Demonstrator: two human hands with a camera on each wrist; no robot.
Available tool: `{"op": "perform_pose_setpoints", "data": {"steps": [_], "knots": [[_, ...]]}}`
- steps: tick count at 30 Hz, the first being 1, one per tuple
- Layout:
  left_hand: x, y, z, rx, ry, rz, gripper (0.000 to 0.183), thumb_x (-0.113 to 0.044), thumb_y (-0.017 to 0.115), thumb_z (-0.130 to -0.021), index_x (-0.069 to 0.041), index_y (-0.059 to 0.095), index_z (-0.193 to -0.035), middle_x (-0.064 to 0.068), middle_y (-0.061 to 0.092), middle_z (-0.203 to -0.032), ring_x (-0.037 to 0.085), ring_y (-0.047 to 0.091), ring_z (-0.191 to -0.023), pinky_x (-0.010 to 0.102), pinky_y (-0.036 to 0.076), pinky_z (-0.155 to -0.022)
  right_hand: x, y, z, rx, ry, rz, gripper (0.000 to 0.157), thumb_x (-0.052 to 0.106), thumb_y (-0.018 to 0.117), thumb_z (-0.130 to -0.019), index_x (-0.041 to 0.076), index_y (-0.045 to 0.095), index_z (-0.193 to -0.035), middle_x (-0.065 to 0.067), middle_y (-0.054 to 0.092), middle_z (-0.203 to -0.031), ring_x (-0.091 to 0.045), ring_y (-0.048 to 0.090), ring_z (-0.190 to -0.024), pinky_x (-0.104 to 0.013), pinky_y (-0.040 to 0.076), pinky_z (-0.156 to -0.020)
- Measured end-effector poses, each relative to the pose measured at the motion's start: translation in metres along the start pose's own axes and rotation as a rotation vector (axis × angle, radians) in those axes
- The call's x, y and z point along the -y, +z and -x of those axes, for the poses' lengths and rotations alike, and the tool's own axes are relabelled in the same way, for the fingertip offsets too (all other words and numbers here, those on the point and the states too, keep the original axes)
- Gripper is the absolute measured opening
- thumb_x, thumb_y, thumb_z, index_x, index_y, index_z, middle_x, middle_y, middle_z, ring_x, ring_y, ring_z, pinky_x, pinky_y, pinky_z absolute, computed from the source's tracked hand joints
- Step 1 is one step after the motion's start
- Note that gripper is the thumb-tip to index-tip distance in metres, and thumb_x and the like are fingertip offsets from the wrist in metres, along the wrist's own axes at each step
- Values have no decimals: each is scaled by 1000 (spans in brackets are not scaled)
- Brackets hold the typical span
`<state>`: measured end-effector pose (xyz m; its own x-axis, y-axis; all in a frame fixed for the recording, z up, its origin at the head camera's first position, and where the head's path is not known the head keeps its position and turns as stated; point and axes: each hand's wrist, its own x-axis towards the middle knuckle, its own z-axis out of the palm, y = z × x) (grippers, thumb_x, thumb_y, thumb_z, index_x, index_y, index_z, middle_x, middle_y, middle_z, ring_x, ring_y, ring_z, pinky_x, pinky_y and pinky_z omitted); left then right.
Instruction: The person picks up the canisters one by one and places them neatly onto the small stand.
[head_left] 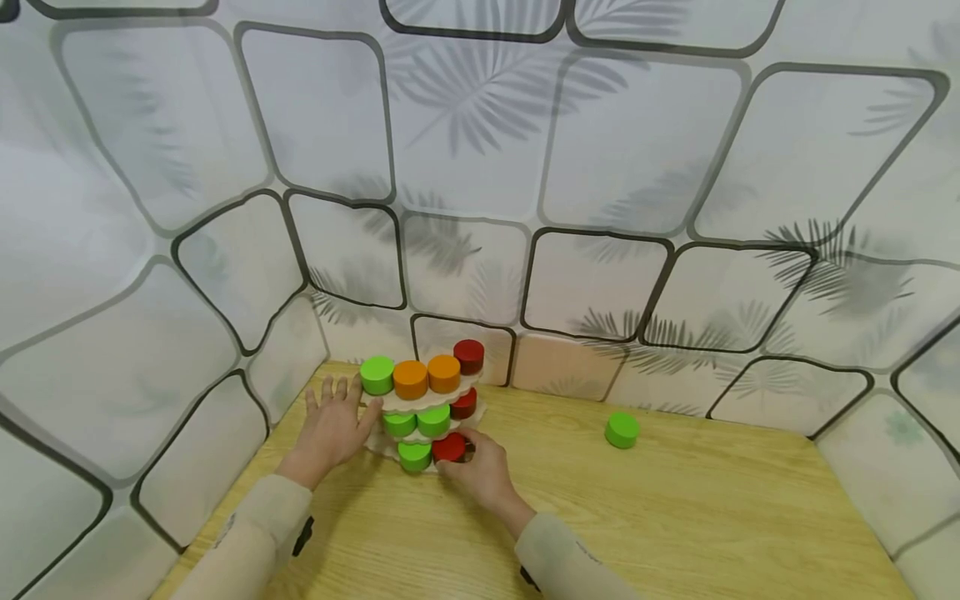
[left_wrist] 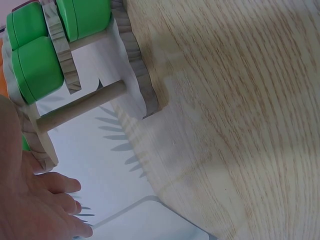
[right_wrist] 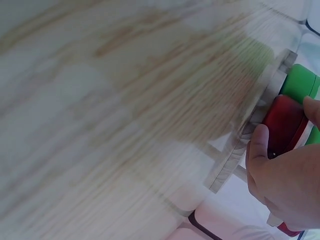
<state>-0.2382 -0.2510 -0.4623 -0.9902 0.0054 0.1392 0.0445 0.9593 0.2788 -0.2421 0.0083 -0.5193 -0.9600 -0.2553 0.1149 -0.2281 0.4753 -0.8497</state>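
Observation:
A three-tier wooden stand with wavy edges (head_left: 408, 406) stands on the table near the back left corner. My left hand (head_left: 335, 423) rests against the left side of its top tier, fingers stretched out. My right hand (head_left: 483, 471) pinches a red round container (head_left: 448, 447) at the bottom tier between thumb and fingers. Beside that lies a green round container (head_left: 415, 456). On the middle tier are two green containers (head_left: 433, 420) and a red one (head_left: 463, 403). The top tier carries a green container (head_left: 377, 375), two orange ones (head_left: 410, 379) and a red one (head_left: 468, 357).
A single green container (head_left: 622, 430) lies on the wooden table (head_left: 675, 500), well to the right of the stand. Patterned white walls (head_left: 480, 267) close in the table at the back and both sides.

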Motion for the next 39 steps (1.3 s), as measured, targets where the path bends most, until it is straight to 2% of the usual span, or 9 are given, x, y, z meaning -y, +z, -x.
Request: {"op": "perform_pose_setpoints", "data": {"steps": [5, 10, 19, 27, 34, 39], "knots": [[0, 1, 0, 4, 0, 0, 75, -50, 31, -114, 8, 30, -162, 42, 33, -160, 63, 22, -153, 81, 11, -121, -1, 1, 0, 2, -7, 4, 50, 13, 89, -83, 3, 70, -128, -10, 73, -116, -20, 66, -105, -32, 57, -87], [0, 1, -1, 3, 0, -2, 76, -51, 30, -114, 8, 30, -162, 42, 33, -160, 63, 22, -153, 81, 12, -121, 0, 1, 0, -2, -5, -23, 50, 13, 88, -82, 1, 70, -128, -12, 73, -115, -22, 67, -104, -33, 57, -87], [-1, -1, 0, 1, -1, 0, 75, -49, 32, -114, 8, 31, -162, 42, 33, -160, 63, 22, -153, 81, 13, -121, -1, 2, -1, 4, -8, -56, 44, 9, 81, -83, 0, 72, -126, -12, 74, -112, -21, 68, -102, -27, 58, -84], [0, 0, 0, 3, -2, 4, 75, -50, 31, -114, 8, 30, -162, 42, 33, -161, 63, 22, -153, 82, 12, -120, 0, 3, -1, -1, 5, -75, 45, 10, 82, -85, -2, 71, -128, -13, 73, -114, -23, 69, -104, -36, 61, -88], [0, 0, 0, 4, -1, 10, 76, -50, 31, -114, 9, 30, -162, 42, 32, -160, 63, 21, -153, 81, 14, -120, 1, 4, -2, -18, 10, -87, 54, 13, 84, -86, -5, 69, -134, -14, 72, -113, -23, 66, -101, -27, 56, -82], [0, 0, 0, 6, -4, 18, 76, -50, 31, -114, 9, 30, -162, 42, 32, -161, 63, 20, -154, 81, 12, -121, 2, 5, -1, -34, 9, -68, 52, 13, 86, -85, -5, 70, -131, -14, 71, -108, -24, 63, -96, -24, 51, -77]]}}
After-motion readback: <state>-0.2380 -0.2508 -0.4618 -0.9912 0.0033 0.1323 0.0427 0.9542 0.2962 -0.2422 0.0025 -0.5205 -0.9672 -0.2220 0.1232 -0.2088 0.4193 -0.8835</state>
